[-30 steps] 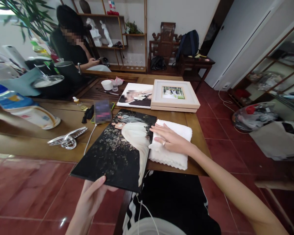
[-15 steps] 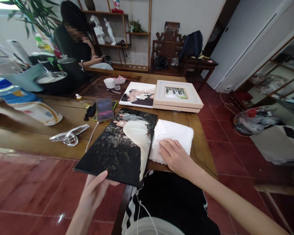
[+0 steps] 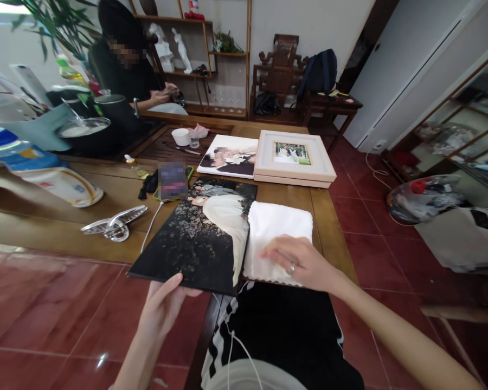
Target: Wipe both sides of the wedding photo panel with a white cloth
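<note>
My left hand point(image 3: 165, 303) grips the near edge of a dark photo panel point(image 3: 199, 238), thumb on top and fingers underneath. The panel is tilted, its far end near the tabletop; it pictures a couple, one in a long pale gown. To its right, a folded white towel point(image 3: 282, 222) lies at the table's near edge, partly against the panel's side. Over the towel is my right hand point(image 3: 295, 260), fingers bent and smeared by motion, a ring on one of them. Whether those fingers pinch the cloth cannot be made out.
Behind the panel lie a white-edged photo board point(image 3: 228, 157) and a pale framed photo point(image 3: 295, 157). Left are a phone point(image 3: 173, 181) on a cable, a silver winged ornament point(image 3: 116, 223) and a blue-capped pack point(image 3: 44, 168). A seated person point(image 3: 126, 70) is across the table point(image 3: 325, 216).
My right hand has lifted from lying flat on the towel and its fingers have bent. The towel has shifted left and toward me. The panel's near edge has risen slightly in view.
</note>
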Tool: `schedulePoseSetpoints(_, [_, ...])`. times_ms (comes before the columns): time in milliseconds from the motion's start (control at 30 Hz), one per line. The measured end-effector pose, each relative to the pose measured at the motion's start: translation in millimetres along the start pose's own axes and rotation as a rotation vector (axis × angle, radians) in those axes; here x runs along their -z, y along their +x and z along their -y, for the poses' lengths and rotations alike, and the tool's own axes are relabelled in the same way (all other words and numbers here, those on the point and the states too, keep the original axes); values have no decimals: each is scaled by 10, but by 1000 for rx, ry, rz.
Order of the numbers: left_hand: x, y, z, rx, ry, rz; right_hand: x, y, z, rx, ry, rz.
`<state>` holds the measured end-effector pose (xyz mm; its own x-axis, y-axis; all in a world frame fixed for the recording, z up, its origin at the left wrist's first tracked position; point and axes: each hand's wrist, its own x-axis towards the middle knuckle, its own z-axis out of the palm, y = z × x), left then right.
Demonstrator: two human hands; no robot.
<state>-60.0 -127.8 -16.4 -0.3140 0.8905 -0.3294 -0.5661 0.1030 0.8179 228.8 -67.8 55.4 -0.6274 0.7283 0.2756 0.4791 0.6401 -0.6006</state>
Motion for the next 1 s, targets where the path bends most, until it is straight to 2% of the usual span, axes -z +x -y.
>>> schedulePoseSetpoints(133, [-112,-16,-6,-2,-15,13,144,405,-251,-22,-174,-188])
schedulePoseSetpoints(233, [-184,-11,0,-8,-26,14,234,911,-492,5,-342,-202])
schedulePoseSetpoints(300, [-209,2,14,-5,-32,18,227,1295,-632,59,-530,-90])
schedulePoseSetpoints(367, [-220,9,29,0,-37,26,161,1657,-758,55,-768,59])
schedulePoseSetpoints(500, [-253,-23,47,-8,-41,27,-22,2159,-996,12,-854,129])
schedulePoseSetpoints(700, [-312,-79,42,-3,-60,15,-56,2408,-1233,-99,-906,241])
schedulePoseSetpoints(1000, [-295,-97,76,2,-54,-14,110,2609,-1244,14,-908,525])
